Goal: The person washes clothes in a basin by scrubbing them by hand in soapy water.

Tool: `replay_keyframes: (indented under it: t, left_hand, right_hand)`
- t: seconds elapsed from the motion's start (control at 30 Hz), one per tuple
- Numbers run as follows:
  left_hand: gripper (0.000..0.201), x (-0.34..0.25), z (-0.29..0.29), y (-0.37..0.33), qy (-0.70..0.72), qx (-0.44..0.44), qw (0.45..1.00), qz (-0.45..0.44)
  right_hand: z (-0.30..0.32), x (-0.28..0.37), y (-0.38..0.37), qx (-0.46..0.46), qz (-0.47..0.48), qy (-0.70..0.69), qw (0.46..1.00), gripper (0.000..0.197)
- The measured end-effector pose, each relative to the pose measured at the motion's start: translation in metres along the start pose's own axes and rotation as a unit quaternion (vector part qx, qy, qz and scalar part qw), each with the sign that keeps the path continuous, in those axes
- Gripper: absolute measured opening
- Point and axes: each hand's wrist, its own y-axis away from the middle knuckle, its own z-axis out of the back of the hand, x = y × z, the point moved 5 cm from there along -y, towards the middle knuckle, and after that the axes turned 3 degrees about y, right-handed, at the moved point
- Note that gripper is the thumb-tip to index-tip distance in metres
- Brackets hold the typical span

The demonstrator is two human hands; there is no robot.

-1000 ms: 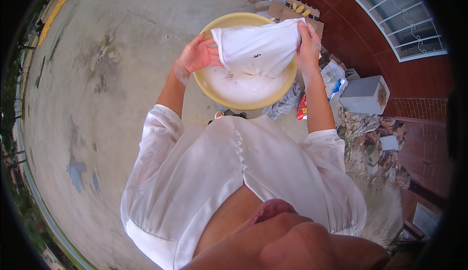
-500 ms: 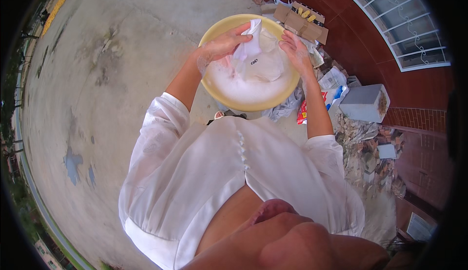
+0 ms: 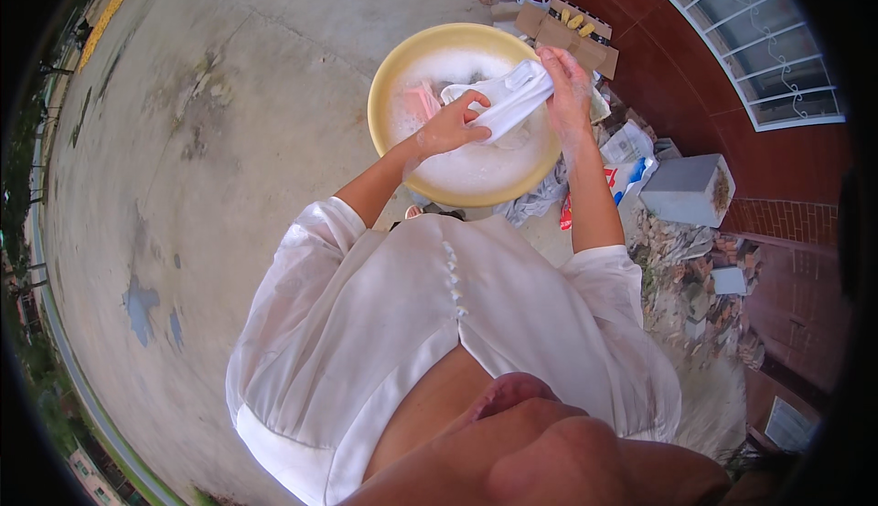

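Concrete [image 3: 229, 159] spreads around us, with a red wall [image 3: 677, 63] at the far right. Above the suds [image 3: 466, 172] of the yellow basin [image 3: 388, 63], we hold the white cloth [image 3: 512, 108]. Our left hand [image 3: 448, 129] pinches its near left end between thumb and fingers; our right hand [image 3: 569, 85] pinches its far right end. To do this well, we should, we think, keep both pinches firm and stay above the basin. The white cloth looks wet, gathered into long folds; a pink cloth [image 3: 422, 101] lies left of it.
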Motion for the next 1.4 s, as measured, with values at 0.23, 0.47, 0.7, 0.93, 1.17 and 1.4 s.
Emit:
replay_keyframes:
  t: [0.23,0.47,0.7,0.93,1.17,1.4]
  left_hand:
    - [0.027,-0.064,0.022,0.111,-0.245,-0.268,0.915,-0.179]
    - [0.016,-0.067,-0.023,0.261,-0.100,-0.332,0.937,-0.030]
    - [0.023,-0.168,-0.110,0.303,0.246,-0.122,0.960,-0.060]
    - [0.022,-0.206,-0.139,0.260,-0.361,-0.068,0.922,-0.122]
    - [0.013,-0.121,-0.167,0.243,-0.496,-0.187,0.804,-0.269]
    - [0.027,-0.074,-0.170,0.226,-0.347,-0.327,0.868,-0.136]
  right_hand:
    - [-0.060,0.161,0.065,0.033,0.042,-0.112,0.992,0.020]
    - [-0.079,0.272,0.228,0.047,0.088,-0.128,0.987,0.021]
    - [0.000,0.318,0.274,0.020,0.075,-0.129,0.989,0.022]
    - [0.071,0.251,0.258,0.075,-0.001,0.000,0.997,0.024]
    - [0.165,0.144,0.300,0.166,-0.031,0.474,0.864,0.045]
    - [0.205,0.104,0.314,0.208,-0.034,0.569,0.795,0.047]
